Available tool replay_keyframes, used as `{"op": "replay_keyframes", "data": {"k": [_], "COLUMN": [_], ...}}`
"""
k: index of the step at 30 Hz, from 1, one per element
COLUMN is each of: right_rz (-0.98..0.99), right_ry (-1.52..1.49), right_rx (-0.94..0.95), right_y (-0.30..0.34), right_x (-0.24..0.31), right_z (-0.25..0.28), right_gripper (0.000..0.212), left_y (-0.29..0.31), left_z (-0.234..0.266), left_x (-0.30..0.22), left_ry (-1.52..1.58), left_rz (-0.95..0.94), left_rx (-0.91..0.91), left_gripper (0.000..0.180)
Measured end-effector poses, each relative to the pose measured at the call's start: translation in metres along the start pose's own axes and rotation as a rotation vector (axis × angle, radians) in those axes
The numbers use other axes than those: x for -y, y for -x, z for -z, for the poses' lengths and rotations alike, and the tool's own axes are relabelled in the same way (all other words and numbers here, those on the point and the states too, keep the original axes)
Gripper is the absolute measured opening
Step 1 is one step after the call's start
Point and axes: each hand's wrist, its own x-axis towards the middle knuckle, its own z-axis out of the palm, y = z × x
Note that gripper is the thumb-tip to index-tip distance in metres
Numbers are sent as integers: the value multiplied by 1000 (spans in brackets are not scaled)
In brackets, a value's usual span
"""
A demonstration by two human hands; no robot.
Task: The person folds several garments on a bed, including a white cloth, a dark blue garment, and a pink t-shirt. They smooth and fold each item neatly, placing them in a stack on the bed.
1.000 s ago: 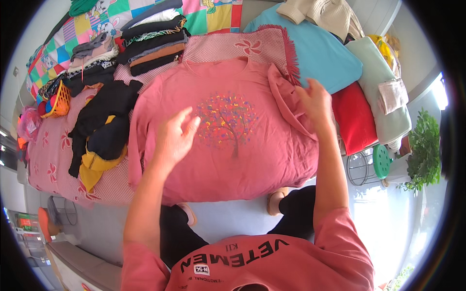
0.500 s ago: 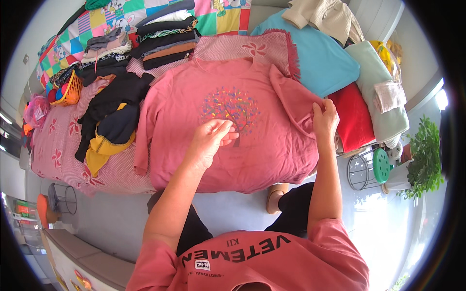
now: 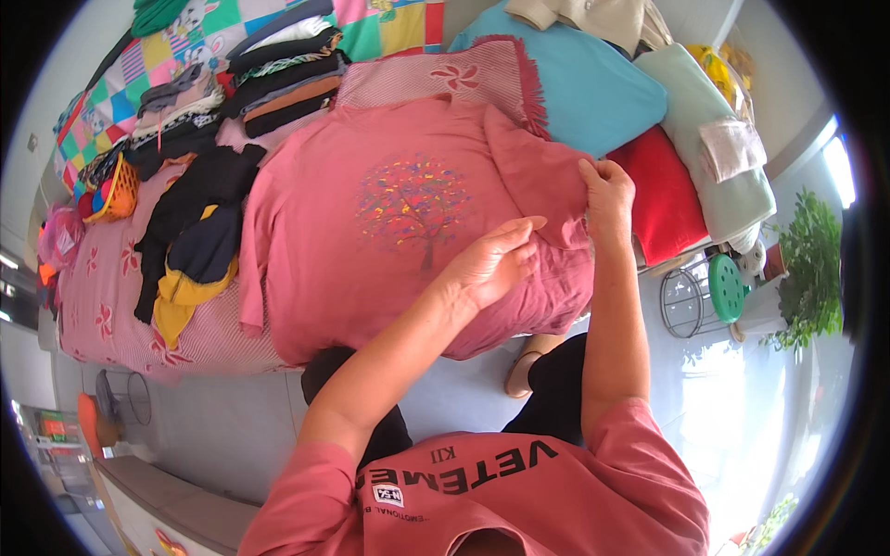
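A pink long-sleeved shirt (image 3: 315, 222) with a colourful tree print lies spread on the bed in front of me. Its right-hand sleeve is folded inward across the body of the shirt. My right hand (image 3: 610, 199) pinches the cuff end of that sleeve at the shirt's right edge. Over the lower right of the shirt hovers my left hand (image 3: 493, 263), its fingers loosely bent and apart, with nothing seen in them. The left-hand sleeve lies straight down along the shirt's side.
Folded clothes (image 3: 287, 79) are stacked at the back left. Black and yellow garments (image 3: 199, 250) lie left of the shirt, near an orange basket (image 3: 120, 188). Blue fabric (image 3: 575, 93), red cloth (image 3: 660, 199) and a pale green bundle (image 3: 709, 139) lie right. A green stool (image 3: 726, 287) stands beyond.
My left hand has moved right, from over the tree print toward the folded sleeve. My right hand keeps hold of the cuff, and the sleeve lies more across the shirt. The view has shifted slightly.
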Motion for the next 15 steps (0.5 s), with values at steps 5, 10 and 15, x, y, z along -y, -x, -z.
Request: {"op": "replay_keyframes", "data": {"k": [5,10,15], "right_rz": [38,102,194], "right_ry": [66,301,367], "right_rx": [36,-19,-100], "right_y": [15,20,21], "right_x": [23,44,25], "right_z": [-3,5,17], "right_gripper": [27,29,23], "left_y": [-47,-59,-26], "left_z": [-18,3,1], "left_x": [32,44,-4], "left_ry": [165,147,-133], "left_rz": [13,-234,-547], "left_rx": [-265,-207,-237], "left_gripper": [44,23,21]}}
